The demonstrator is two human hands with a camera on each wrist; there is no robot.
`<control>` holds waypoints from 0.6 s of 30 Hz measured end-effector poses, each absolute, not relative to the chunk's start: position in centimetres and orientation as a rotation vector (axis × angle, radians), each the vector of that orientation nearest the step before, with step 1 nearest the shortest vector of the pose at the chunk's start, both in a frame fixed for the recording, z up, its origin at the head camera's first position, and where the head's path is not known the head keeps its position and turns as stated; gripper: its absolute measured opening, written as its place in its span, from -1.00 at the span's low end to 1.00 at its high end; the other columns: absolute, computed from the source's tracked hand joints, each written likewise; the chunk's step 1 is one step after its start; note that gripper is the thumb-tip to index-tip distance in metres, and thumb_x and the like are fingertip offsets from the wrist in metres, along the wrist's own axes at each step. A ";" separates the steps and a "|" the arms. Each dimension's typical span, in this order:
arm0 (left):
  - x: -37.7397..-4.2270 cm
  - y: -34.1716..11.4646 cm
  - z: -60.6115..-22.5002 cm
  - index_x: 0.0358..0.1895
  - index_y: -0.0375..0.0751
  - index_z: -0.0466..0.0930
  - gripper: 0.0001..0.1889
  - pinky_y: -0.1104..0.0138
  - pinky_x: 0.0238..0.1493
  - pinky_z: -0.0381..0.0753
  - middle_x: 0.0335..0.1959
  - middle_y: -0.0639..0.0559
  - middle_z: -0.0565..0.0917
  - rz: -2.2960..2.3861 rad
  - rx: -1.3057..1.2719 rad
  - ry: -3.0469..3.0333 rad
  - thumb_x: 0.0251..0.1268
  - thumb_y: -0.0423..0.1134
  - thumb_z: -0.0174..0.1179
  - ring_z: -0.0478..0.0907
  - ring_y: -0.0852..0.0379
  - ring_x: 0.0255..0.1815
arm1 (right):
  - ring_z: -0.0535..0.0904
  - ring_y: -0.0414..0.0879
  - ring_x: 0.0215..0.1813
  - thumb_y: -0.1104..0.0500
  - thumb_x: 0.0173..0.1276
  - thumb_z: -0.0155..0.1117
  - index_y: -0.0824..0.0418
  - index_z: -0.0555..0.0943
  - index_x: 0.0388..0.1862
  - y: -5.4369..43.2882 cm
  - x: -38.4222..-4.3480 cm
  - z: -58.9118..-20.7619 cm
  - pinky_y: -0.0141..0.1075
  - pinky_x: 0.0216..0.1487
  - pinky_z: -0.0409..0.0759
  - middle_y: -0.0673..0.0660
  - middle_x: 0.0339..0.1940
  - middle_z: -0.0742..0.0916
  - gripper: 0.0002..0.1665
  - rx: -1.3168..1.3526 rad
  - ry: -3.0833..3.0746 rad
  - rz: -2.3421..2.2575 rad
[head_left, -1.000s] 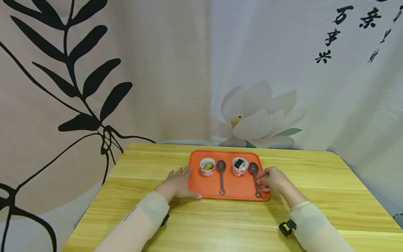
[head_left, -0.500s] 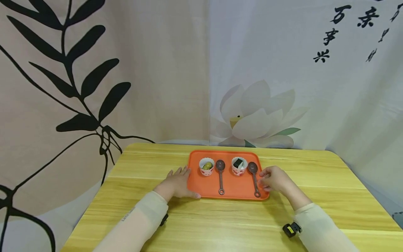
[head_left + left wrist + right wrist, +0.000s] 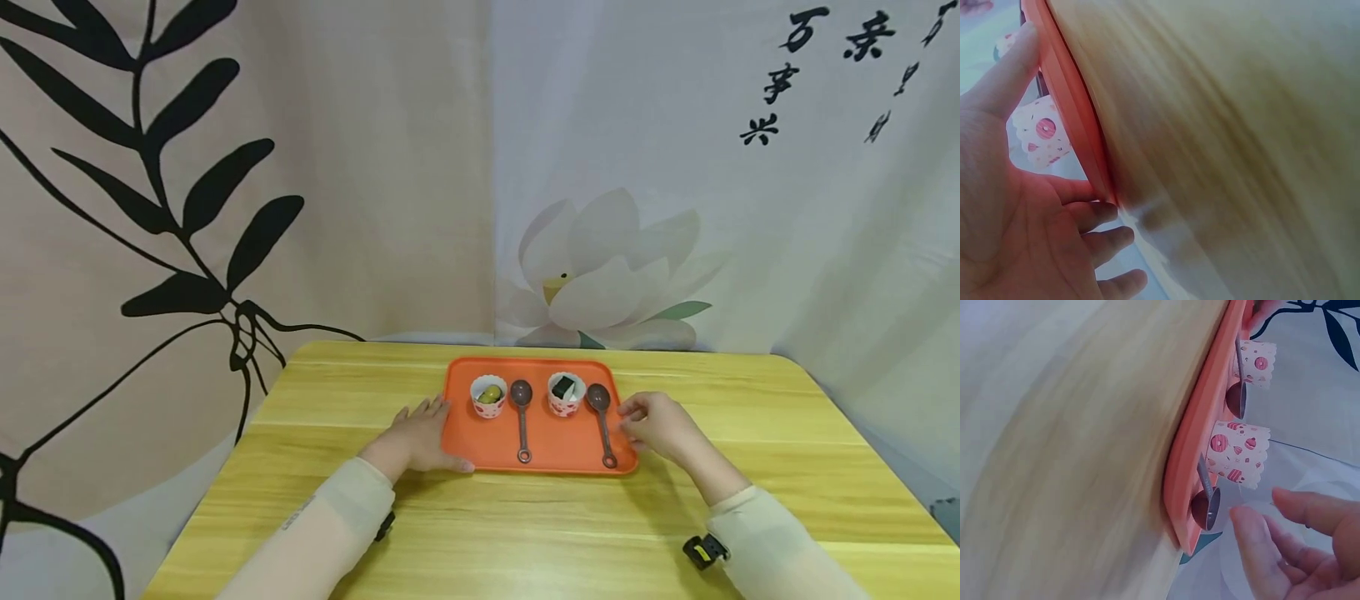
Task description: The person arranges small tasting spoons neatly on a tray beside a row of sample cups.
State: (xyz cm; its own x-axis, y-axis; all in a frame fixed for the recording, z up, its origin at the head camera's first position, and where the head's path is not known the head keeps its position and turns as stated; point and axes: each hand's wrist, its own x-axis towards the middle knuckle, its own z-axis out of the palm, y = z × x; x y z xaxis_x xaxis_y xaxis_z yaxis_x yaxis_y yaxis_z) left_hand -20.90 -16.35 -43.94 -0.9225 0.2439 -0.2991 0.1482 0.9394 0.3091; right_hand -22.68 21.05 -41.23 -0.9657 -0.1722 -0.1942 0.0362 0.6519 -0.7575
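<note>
An orange tray [image 3: 555, 454] lies on the table. On it stand two white paper cups with red prints. The left cup [image 3: 489, 409] holds olive-green pieces [image 3: 492, 394], the right cup [image 3: 563, 408] a black-and-white piece [image 3: 562, 387]. A brown spoon [image 3: 522, 421] lies right of the left cup, and a second spoon [image 3: 603, 421] right of the other. My left hand [image 3: 420, 439] rests against the tray's left side, fingers spread and thumb at the near edge. Beside the right edge hovers my right hand [image 3: 660, 427]; its thumb and forefinger [image 3: 1307, 509] stand apart, holding nothing.
The yellow wood-grain table [image 3: 525, 533] extends around the tray on all sides. Behind it hangs a pale curtain [image 3: 405, 208] printed with dark leaves, a lotus and characters. Each wrist carries a small black device, such as the one on the right [image 3: 705, 550].
The right hand has drawn slightly rightward, away from the right spoon's handle. The left hand keeps its place at the tray. The head view has shifted a little; spoons and cups stay put.
</note>
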 end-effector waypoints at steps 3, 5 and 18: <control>-20.9 -16.4 -44.0 0.59 -0.33 -0.02 0.27 -0.20 0.51 -0.11 0.61 -0.23 0.02 0.398 0.294 2.760 -0.01 0.47 0.32 -0.08 -0.24 0.61 | 0.69 0.01 -0.31 0.32 0.39 0.24 0.46 0.59 0.03 21.2 -22.5 -41.2 -0.10 -0.25 0.73 0.22 -0.23 0.67 -0.71 -0.153 2.679 -1.164; -20.8 -16.5 -44.1 0.59 -0.34 -0.02 0.26 -0.20 0.51 -0.11 0.61 -0.24 0.02 0.383 0.305 2.763 0.01 0.48 0.29 -0.08 -0.24 0.61 | 0.70 0.01 -0.33 0.28 0.41 0.26 0.44 0.61 0.03 21.4 -22.3 -41.2 -0.11 -0.27 0.72 0.20 -0.23 0.69 -0.71 -0.181 2.724 -1.129; -19.7 -17.0 -43.2 0.55 -0.36 0.11 0.02 -0.14 0.53 -0.08 0.58 -0.24 0.13 0.312 0.421 2.828 0.31 0.39 0.10 0.00 -0.21 0.60 | 0.71 -0.01 -0.36 0.21 0.43 0.27 0.36 0.64 -0.04 21.9 -21.7 -40.9 -0.24 -0.38 0.64 0.13 -0.25 0.73 -0.75 -0.358 2.904 -1.022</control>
